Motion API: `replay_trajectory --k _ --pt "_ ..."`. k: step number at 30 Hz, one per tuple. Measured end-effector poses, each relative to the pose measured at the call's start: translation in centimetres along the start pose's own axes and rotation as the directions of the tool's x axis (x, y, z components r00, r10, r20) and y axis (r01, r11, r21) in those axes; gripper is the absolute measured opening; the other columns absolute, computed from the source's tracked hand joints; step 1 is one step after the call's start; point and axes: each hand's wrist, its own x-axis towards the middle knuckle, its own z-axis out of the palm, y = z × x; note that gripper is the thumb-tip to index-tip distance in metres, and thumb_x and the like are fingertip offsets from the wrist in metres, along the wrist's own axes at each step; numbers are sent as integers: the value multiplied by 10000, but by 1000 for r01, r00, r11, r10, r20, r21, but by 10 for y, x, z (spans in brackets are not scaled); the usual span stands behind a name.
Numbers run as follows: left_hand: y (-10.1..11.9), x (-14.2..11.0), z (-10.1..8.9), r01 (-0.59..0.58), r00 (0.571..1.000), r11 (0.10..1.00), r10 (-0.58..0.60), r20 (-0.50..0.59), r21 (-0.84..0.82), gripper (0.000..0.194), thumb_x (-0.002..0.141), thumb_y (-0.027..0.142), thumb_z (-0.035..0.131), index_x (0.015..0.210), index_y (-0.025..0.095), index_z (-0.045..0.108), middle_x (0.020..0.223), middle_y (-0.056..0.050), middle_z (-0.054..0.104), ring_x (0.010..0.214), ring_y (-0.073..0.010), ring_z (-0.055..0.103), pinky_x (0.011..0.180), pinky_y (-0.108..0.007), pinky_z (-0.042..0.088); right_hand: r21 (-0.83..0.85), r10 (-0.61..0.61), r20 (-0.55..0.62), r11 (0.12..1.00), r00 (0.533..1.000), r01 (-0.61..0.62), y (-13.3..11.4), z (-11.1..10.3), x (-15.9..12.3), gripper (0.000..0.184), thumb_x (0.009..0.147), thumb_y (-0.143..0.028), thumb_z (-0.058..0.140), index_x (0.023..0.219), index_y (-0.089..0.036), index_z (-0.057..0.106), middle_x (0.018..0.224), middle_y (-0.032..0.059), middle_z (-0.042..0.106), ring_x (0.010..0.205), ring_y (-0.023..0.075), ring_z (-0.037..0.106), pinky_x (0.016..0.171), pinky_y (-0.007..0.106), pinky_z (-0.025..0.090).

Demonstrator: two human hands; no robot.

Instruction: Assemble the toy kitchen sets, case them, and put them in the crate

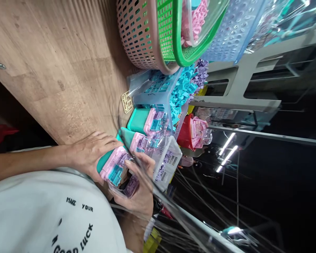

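Between my hands is a plastic toy box (pixel 113 168) with a teal base, a pink rim, light-blue and purple parts and a clear cover. My left hand (pixel 93 153) wraps its teal base, fingers on the far side. My right hand (pixel 140 189) grips the clear cover end, with thumb and fingers around it. Two similar teal-and-pink boxes, one nearer (pixel 134 140) and one farther (pixel 142 120), stand beside the held one on the wooden table (pixel 55 70). Dark blurred strands cross in front of my right hand and partly hide it. The view is turned sideways.
A blue crate (pixel 139 98) of light-blue parts stands past the boxes, near a tan flat frame piece (pixel 126 102). A white basket (pixel 175 160) holds purple parts. A red basket (pixel 184 131) holds pink items. Pink (pixel 137 35) and green (pixel 177 31) baskets are stacked alongside.
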Motion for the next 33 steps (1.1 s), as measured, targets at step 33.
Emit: replay_trajectory --k 33 --pt "-3 3 -9 -42 994 999 39 101 31 1034 686 638 829 1501 174 395 1379 -182 587 1233 -366 574 1074 -533 439 106 33 40 994 999 -37 25 11 -15 947 698 -424 884 1503 -386 387 1516 101 344 1468 368 399 1171 595 449"
